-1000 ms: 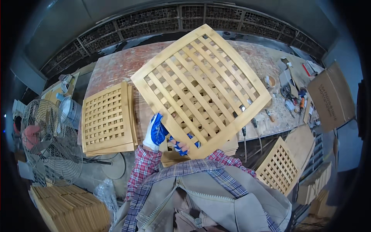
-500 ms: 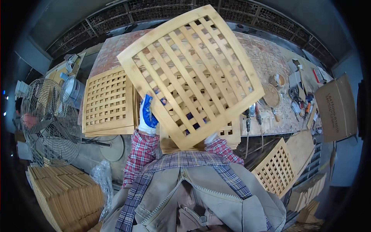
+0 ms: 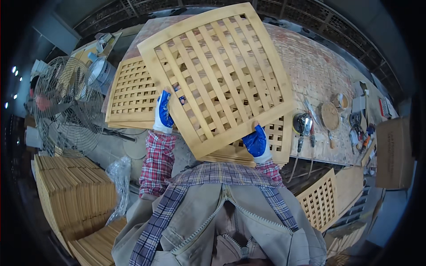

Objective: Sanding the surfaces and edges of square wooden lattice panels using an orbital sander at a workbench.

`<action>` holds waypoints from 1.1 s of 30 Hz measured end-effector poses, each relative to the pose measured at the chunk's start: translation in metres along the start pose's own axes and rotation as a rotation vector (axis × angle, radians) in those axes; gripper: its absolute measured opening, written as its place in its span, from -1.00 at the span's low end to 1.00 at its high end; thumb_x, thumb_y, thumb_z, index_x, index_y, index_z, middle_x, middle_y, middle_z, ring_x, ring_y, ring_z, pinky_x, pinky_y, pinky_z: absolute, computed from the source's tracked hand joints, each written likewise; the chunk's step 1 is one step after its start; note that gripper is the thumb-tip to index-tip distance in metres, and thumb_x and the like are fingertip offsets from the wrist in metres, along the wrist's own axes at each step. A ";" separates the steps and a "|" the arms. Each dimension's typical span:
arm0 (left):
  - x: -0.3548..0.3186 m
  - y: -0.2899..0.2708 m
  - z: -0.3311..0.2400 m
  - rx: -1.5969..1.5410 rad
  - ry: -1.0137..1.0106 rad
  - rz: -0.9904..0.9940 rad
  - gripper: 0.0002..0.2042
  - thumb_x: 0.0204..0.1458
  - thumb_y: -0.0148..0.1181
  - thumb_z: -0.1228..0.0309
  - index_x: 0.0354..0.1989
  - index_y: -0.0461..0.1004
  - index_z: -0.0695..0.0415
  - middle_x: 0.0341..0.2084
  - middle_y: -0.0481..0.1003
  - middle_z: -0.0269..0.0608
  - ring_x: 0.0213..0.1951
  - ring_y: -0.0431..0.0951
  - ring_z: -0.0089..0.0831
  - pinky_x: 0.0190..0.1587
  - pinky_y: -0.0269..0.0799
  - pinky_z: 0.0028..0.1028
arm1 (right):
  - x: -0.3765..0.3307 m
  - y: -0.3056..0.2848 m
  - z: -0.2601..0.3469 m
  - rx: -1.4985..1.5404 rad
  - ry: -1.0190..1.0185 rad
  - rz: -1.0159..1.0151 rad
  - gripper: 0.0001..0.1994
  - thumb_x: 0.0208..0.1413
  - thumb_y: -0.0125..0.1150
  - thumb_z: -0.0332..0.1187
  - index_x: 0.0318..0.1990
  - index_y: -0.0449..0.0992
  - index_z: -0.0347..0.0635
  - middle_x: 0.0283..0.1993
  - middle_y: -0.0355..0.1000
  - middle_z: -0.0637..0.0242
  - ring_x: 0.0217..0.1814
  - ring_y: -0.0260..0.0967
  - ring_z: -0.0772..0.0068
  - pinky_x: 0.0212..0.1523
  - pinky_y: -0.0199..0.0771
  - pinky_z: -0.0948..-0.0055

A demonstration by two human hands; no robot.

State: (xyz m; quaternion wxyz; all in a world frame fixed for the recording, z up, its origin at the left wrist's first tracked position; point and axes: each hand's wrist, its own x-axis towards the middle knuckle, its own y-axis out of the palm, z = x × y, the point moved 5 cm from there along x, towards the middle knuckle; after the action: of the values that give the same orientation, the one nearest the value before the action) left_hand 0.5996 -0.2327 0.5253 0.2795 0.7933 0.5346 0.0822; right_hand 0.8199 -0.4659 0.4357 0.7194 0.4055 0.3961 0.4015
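A square wooden lattice panel is held up at a tilt over the worktable, gripped by both of my gloved hands. My left hand closes on its left rail, some fingertips showing through the lattice holes. My right hand grips the near rail, thumb on top; its other fingers are partly hidden. Both gloves are white with blue coating. Below the panel lies a stack of similar panels, mostly covered by it. Another stack of lattice panels sits to the left.
A wire-caged fan and a bucket stand at left. Bundled wooden pieces rise below the fan beside clear plastic wrap. Brushes, a round container and tools lie right. A cardboard box stands far right; another lattice panel leans below.
My right hand has come into view from under the panel and now grips its near rail. The panel has shifted slightly left and turned a little; the whole view has shifted too.
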 end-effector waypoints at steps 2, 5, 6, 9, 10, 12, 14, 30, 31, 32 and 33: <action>-0.003 0.003 -0.005 0.021 0.012 0.015 -0.57 0.18 0.05 0.08 0.07 0.34 0.14 -0.27 0.50 -0.23 -0.36 0.55 -0.40 -0.38 0.55 -0.48 | 0.002 -0.005 -0.004 -0.045 -0.003 -0.055 -0.74 0.23 0.09 -0.25 0.00 0.38 -0.13 -0.03 0.42 0.27 0.11 0.37 0.24 0.13 0.42 0.23; -0.009 -0.001 -0.011 0.005 0.014 0.043 -0.57 0.19 0.04 0.08 0.08 0.34 0.13 -0.26 0.50 -0.24 -0.38 0.56 -0.40 -0.39 0.56 -0.47 | -0.001 -0.005 -0.009 -0.103 -0.003 -0.092 -0.77 0.21 0.12 -0.32 -0.03 0.38 -0.13 -0.05 0.42 0.28 0.08 0.39 0.26 0.11 0.45 0.26; -0.014 -0.005 -0.012 -0.024 0.002 0.060 -0.58 0.20 0.02 0.09 0.09 0.35 0.12 -0.25 0.51 -0.25 -0.37 0.54 -0.41 -0.36 0.55 -0.47 | -0.003 -0.001 -0.011 -0.139 0.000 -0.109 -0.78 0.20 0.12 -0.34 -0.03 0.37 -0.12 -0.05 0.41 0.29 0.07 0.39 0.28 0.09 0.46 0.27; -0.019 -0.022 -0.012 -0.025 0.008 0.035 -0.59 0.21 -0.01 0.09 0.09 0.35 0.11 -0.25 0.51 -0.26 -0.37 0.53 -0.42 -0.33 0.54 -0.46 | -0.008 0.011 -0.013 -0.170 0.012 -0.114 -0.78 0.19 0.12 -0.38 -0.03 0.37 -0.10 -0.06 0.40 0.30 0.06 0.40 0.30 0.07 0.48 0.29; -0.020 -0.028 -0.012 -0.003 0.015 -0.010 -0.58 0.22 -0.02 0.08 0.10 0.34 0.11 -0.26 0.51 -0.26 -0.36 0.53 -0.43 -0.32 0.54 -0.45 | -0.010 0.015 -0.013 -0.169 0.021 -0.115 -0.78 0.19 0.13 -0.40 -0.02 0.37 -0.08 -0.05 0.40 0.31 0.06 0.40 0.31 0.05 0.49 0.29; -0.022 -0.035 -0.012 0.021 0.027 -0.050 -0.57 0.22 -0.02 0.07 0.10 0.34 0.12 -0.27 0.51 -0.25 -0.36 0.53 -0.43 -0.32 0.54 -0.45 | -0.010 0.016 -0.015 -0.166 0.026 -0.110 -0.77 0.18 0.13 -0.41 -0.02 0.37 -0.07 -0.05 0.40 0.31 0.06 0.40 0.32 0.04 0.50 0.30; -0.024 -0.037 -0.015 0.057 0.057 -0.045 -0.54 0.21 -0.02 0.05 0.12 0.31 0.13 -0.29 0.51 -0.25 -0.36 0.51 -0.44 -0.32 0.52 -0.44 | -0.007 0.010 -0.019 -0.163 0.045 -0.097 -0.76 0.18 0.14 -0.41 -0.01 0.37 -0.05 -0.05 0.40 0.33 0.05 0.40 0.31 0.04 0.50 0.28; -0.039 -0.037 -0.032 0.126 0.114 -0.050 -0.50 0.21 -0.02 0.04 0.17 0.27 0.14 -0.05 0.42 -0.21 -0.30 0.50 -0.42 -0.27 0.50 -0.48 | 0.007 -0.004 -0.035 -0.174 0.121 -0.068 -0.70 0.16 0.18 -0.41 0.04 0.33 -0.05 -0.06 0.41 0.31 0.03 0.41 0.30 0.00 0.52 0.26; -0.040 -0.035 -0.031 0.142 0.098 -0.066 -0.50 0.21 -0.02 0.04 0.17 0.26 0.14 -0.04 0.41 -0.21 -0.28 0.50 -0.42 -0.26 0.50 -0.49 | 0.006 -0.008 -0.035 -0.190 0.151 -0.073 -0.70 0.16 0.18 -0.41 0.04 0.33 -0.05 -0.06 0.41 0.31 0.03 0.41 0.30 0.01 0.52 0.25; -0.039 -0.035 -0.030 0.143 0.094 -0.068 -0.50 0.21 -0.02 0.04 0.17 0.26 0.14 -0.04 0.41 -0.21 -0.28 0.50 -0.42 -0.26 0.50 -0.49 | 0.005 -0.001 -0.033 -0.190 0.152 -0.077 -0.70 0.16 0.18 -0.41 0.04 0.33 -0.05 -0.06 0.41 0.31 0.03 0.41 0.30 0.01 0.52 0.25; -0.037 -0.037 -0.029 0.148 0.110 -0.056 -0.50 0.21 -0.02 0.04 0.17 0.26 0.14 -0.04 0.42 -0.21 -0.27 0.50 -0.42 -0.25 0.50 -0.49 | 0.002 0.005 -0.032 -0.173 0.141 -0.102 -0.69 0.15 0.19 -0.41 0.04 0.34 -0.10 -0.07 0.41 0.30 0.02 0.41 0.30 -0.02 0.52 0.28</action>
State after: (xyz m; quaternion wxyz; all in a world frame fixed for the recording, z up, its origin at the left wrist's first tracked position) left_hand 0.5420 -0.2457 0.5362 0.1925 0.7908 0.5757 0.0782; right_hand 0.7906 -0.4538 0.4284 0.7415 0.2920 0.4295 0.4248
